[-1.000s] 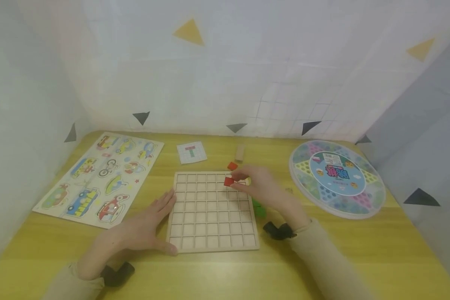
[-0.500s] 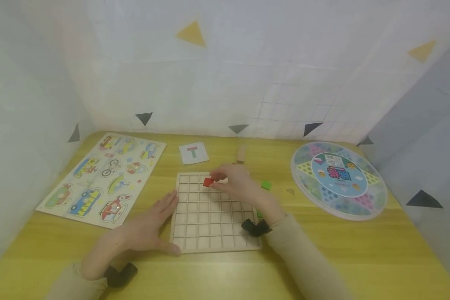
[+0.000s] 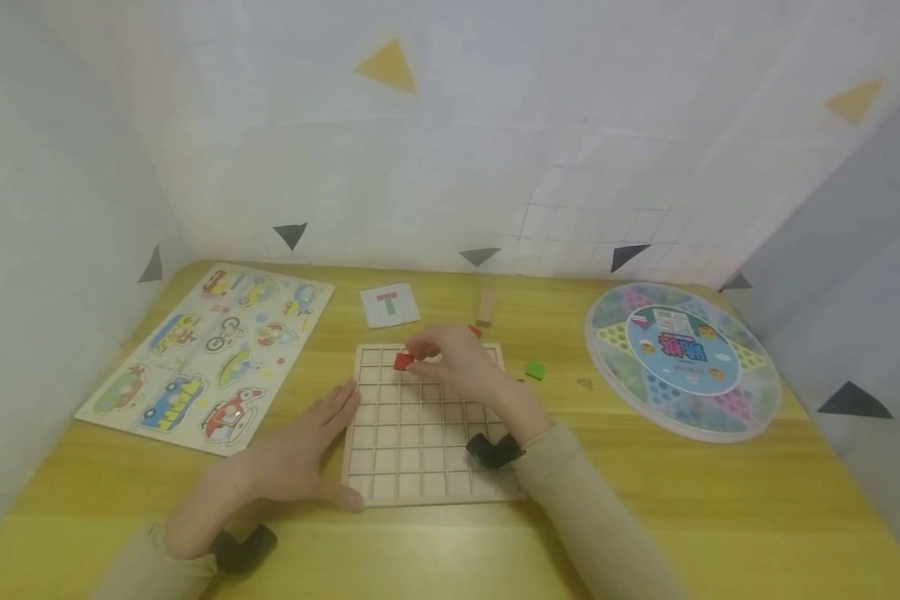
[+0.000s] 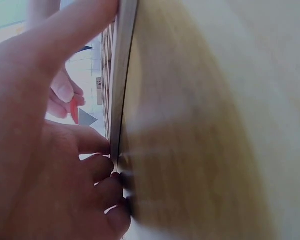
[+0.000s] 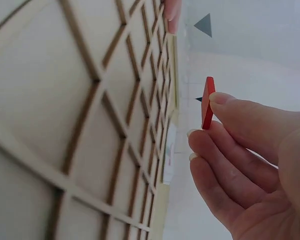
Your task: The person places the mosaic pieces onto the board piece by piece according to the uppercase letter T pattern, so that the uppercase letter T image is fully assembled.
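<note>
Between thumb and fingertips, my right hand (image 3: 461, 362) pinches a thin red square tile (image 3: 403, 362) over the upper left part of the wooden grid board (image 3: 410, 458). From the right wrist view, the tile (image 5: 208, 105) stands on edge, apart from the grid's raised ribs. My left hand (image 3: 288, 458) rests at the board's left side, its thumb near the lower left corner and its extended fingers along the edge. In the left wrist view those fingers (image 4: 110, 190) touch the board's side. Part of the grid is hidden under my right hand and wrist.
Behind the board lie a card (image 3: 389, 306) with a red and green T and a small wooden block (image 3: 485, 308). Another red tile (image 3: 476, 331) and a green tile (image 3: 535, 370) lie nearby. A vehicle puzzle (image 3: 210, 354) is left, a round game board (image 3: 682, 362) right.
My right hand has carried the red tile leftward across the top of the board. Its move has uncovered the green tile at the right. My left hand stays at the board's edge.
</note>
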A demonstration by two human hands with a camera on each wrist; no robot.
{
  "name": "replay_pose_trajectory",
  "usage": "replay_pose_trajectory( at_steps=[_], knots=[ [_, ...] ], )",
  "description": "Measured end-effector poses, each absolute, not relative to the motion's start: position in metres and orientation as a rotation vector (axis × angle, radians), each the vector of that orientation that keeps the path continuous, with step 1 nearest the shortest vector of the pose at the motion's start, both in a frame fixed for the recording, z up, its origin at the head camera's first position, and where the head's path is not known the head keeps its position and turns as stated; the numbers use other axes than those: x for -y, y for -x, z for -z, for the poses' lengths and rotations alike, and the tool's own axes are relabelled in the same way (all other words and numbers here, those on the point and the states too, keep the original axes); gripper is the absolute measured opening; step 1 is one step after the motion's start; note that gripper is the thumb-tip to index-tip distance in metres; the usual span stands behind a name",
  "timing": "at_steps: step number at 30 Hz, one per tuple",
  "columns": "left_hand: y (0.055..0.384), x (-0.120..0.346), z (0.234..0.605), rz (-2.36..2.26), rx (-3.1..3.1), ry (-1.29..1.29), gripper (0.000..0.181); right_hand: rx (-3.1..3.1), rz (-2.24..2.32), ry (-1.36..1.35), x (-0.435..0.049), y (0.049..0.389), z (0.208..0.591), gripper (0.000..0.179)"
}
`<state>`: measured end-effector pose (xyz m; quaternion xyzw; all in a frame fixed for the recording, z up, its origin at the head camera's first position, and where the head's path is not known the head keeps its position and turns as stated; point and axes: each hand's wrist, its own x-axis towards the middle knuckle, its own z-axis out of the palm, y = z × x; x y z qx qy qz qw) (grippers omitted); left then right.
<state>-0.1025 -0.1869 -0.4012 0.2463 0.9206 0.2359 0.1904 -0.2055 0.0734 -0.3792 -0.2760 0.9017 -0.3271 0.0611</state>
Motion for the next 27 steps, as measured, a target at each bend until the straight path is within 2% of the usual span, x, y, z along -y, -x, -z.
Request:
replay_pose_trajectory(
  at_steps=[27],
  knots=[
    [0.104, 0.187, 0.403, -0.65, -2.593, -0.679, 0.135, -2.658, 0.968, 0.82, -0.079, 0.215, 0.402, 0.028]
  ],
)
